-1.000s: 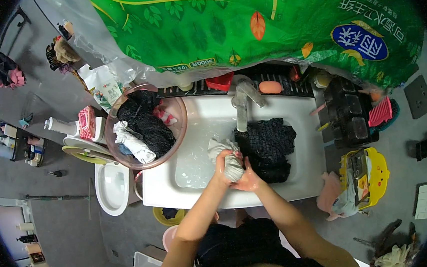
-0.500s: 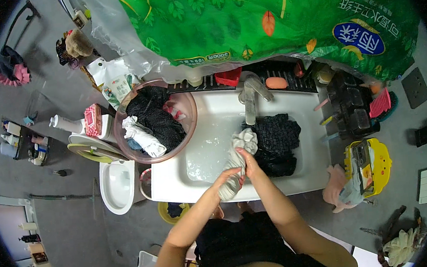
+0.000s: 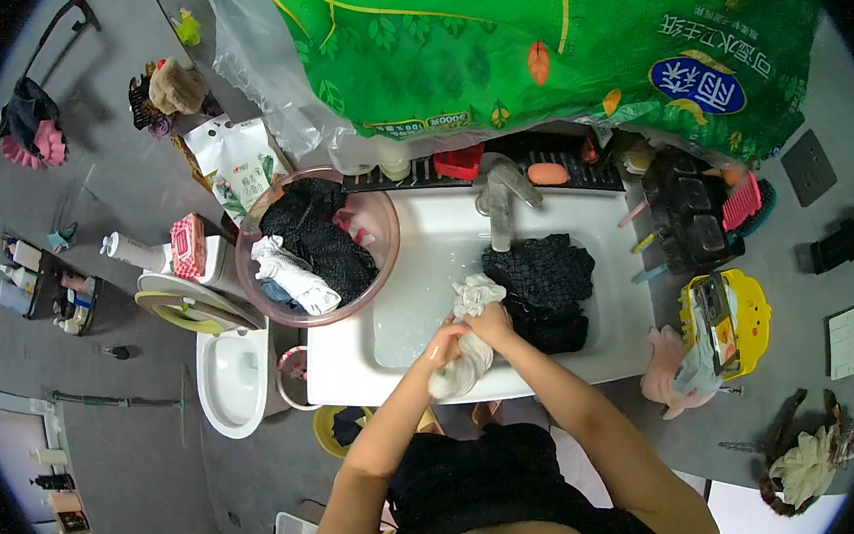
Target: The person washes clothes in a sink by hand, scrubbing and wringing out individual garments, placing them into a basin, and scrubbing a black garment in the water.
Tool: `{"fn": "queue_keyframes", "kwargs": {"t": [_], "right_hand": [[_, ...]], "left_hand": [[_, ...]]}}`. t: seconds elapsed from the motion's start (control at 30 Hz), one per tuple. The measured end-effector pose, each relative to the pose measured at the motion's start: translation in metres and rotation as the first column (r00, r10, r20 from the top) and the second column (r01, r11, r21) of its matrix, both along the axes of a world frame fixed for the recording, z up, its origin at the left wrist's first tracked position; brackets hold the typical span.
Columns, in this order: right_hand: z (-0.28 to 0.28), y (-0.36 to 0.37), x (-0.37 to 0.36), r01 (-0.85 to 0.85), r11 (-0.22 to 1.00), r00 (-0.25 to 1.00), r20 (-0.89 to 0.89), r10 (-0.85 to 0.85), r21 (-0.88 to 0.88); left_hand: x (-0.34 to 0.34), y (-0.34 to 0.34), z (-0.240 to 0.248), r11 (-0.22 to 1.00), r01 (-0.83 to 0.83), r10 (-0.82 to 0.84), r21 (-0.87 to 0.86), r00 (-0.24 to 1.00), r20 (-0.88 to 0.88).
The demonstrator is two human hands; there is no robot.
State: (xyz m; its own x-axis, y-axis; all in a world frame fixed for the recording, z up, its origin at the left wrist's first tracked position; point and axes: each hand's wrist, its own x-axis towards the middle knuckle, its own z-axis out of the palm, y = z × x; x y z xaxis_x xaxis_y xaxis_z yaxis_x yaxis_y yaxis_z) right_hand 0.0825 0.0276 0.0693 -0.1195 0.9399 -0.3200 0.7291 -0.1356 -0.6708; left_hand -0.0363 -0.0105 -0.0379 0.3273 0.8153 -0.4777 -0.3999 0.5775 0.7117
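Observation:
Over the front of a white sink [image 3: 340,369], a wet, pale white cloth [image 3: 467,368] is twisted between my hands. My left hand [image 3: 445,342] is closed round its middle from the left. Just to the right and almost touching it, my right hand [image 3: 493,326] grips the same cloth, fingers wrapped over it. One bunched end rises beyond my hands; the other hangs toward the sink's front edge. What kind of garment it is, I cannot tell. A crinkled black garment [image 3: 546,280] lies in the right half of the sink, beside my right hand.
A grey faucet [image 3: 499,209] stands behind the sink. On its left corner rests a pink basin [image 3: 389,255] of black and white clothes. A large green package [image 3: 490,51] overhangs the back. To the right is a yellow basket [image 3: 755,316]; at far left, a toilet [image 3: 232,378].
My hands have come closer together on the cloth, and my right hand has turned over it. The cloth is now more bunched and less drawn out. The view has shifted slightly.

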Motion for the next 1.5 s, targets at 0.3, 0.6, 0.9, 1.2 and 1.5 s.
{"fn": "queue_keyframes", "kwargs": {"t": [0.3,0.6,0.9,1.2,1.5], "right_hand": [[0.013,0.017,0.023,-0.259,0.863,0.758,-0.646,-0.097,-0.434],[-0.002,0.000,0.008,-0.357,0.737,-0.082,-0.767,-0.637,-0.574],[0.004,0.000,-0.024,0.001,0.998,0.866,-0.499,-0.033,-0.064],[0.017,0.010,-0.057,0.107,0.950,0.977,-0.210,-0.045,0.293],[0.098,0.049,-0.171,0.044,0.999,0.487,-0.872,-0.044,-0.025]], "left_hand": [[0.007,-0.010,0.126,0.968,-0.183,0.228,-0.173,0.927,0.296],[0.005,-0.025,0.124,0.919,-0.010,0.335,-0.394,0.549,0.766],[-0.009,-0.017,0.082,0.998,0.065,-0.067,0.022,0.994,0.088],[-0.035,-0.014,0.119,0.975,0.008,0.152,0.223,0.705,-0.693],[-0.191,0.027,0.171,0.597,-0.722,0.783,0.349,0.619,-0.058]]}}
